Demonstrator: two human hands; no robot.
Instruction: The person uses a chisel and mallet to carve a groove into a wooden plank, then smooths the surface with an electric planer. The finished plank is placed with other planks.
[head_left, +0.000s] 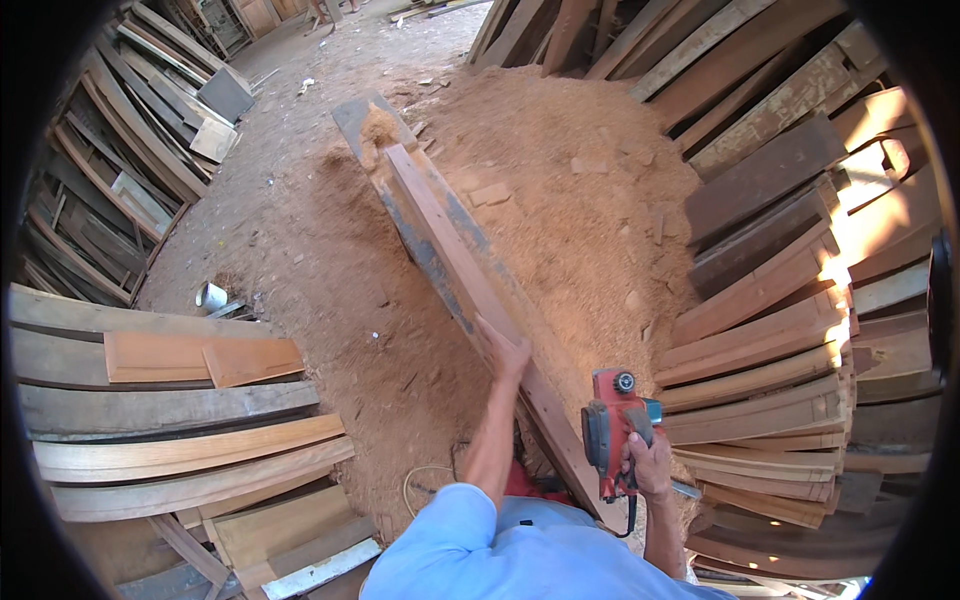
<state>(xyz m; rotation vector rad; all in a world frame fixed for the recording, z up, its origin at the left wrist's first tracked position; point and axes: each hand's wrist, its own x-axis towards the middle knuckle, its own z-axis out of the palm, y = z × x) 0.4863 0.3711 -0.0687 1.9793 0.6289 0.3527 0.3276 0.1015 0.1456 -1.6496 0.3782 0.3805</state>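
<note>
A long reddish wooden beam (447, 245) lies lengthwise on a worn, blue-grey stained plank bench (428, 262). My left hand (503, 350) rests on the beam's near half, fingers over its top and side. In my right hand (648, 463) is a red and black electric planer (610, 425), gripped by its rear handle. The planer is held to the right of the beam's near end; whether it touches the wood I cannot tell. A dark cord hangs from its back. Sawdust (379, 127) is heaped on the bench's far end.
Sawdust and shavings (570, 170) cover the ground right of the bench, with small wood scraps (489, 194) in them. Stacked boards (760, 340) line the right side, and more planks (180, 410) lie at the left. A small white container (211, 296) sits on the ground at left.
</note>
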